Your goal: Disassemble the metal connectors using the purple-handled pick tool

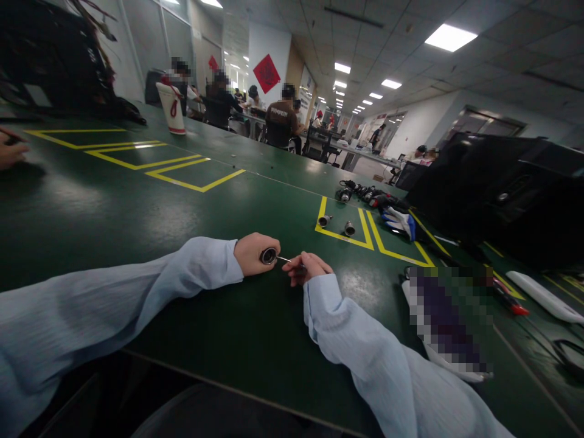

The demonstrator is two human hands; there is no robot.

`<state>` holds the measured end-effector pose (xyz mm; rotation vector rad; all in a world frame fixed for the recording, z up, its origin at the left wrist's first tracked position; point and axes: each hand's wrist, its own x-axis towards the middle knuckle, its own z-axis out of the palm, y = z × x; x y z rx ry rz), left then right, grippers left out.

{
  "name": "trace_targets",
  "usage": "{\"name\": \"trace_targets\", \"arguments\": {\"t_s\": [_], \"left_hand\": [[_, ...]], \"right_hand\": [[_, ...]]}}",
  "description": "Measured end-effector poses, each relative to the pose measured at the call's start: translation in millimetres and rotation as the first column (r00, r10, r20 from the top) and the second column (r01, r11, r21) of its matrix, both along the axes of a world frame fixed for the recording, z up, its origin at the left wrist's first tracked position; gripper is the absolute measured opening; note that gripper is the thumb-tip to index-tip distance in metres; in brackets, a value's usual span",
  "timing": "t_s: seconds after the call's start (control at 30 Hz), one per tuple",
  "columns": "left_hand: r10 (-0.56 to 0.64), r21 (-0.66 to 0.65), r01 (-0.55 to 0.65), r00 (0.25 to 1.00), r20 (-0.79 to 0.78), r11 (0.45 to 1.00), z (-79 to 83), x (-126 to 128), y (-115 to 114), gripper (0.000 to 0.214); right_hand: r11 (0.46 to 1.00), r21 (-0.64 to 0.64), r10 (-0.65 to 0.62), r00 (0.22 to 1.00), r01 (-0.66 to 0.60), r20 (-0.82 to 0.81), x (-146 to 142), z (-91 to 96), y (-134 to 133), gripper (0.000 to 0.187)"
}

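My left hand [252, 252] is closed around a round metal connector [268, 256], its dark open end facing me. My right hand [314, 266] pinches a tool with a thin metal shaft [283, 260]; the fingers hide its handle, so its kind is unclear. The shaft's tip reaches the side of the connector, but whether it sits in a hole I cannot tell. Both hands are just above the green table [228, 328]. Beyond them, two similar metal connectors [324, 221] lie inside a yellow-taped area.
Cables with connectors [360, 192] and a blue-white glove [398, 220] lie at the back right. A blurred-out device [444, 322] and a red-tipped tool [515, 307] are on the right. A paper cup [172, 109] stands back left. Another person's hand [11, 149] shows at the left edge.
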<state>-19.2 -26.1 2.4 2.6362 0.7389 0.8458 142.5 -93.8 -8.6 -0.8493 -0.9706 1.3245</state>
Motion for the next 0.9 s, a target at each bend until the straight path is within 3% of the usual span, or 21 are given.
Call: {"name": "trace_targets", "arguments": {"t_s": [0.2, 0.33, 0.73, 0.9], "left_hand": [[-0.124, -0.070, 0.125, 0.992, 0.019, 0.990, -1.2, -1, 0, 0.010], [-0.107, -0.080, 0.110, 0.993, 0.040, 0.991, -1.9, 0, -1, 0.014], [-0.078, -0.098, 0.079, 0.997, 0.017, 0.992, -1.6, 1, -1, 0.027], [-0.076, -0.095, 0.075, 0.997, -0.011, 0.993, 0.9, 0, -2, 0.026]], "right_hand": [[0.988, 0.035, 0.154, 0.987, -0.152, -0.045, -1, 0.6, 2, 0.028], [0.982, 0.030, 0.187, 0.979, -0.185, -0.082, 1, 1.1, 3, 0.028], [0.980, 0.051, 0.194, 0.975, -0.190, -0.105, 7, -0.6, 4, 0.032], [0.993, 0.039, 0.117, 0.989, -0.114, -0.089, 10, 0.2, 6, 0.033]]}}
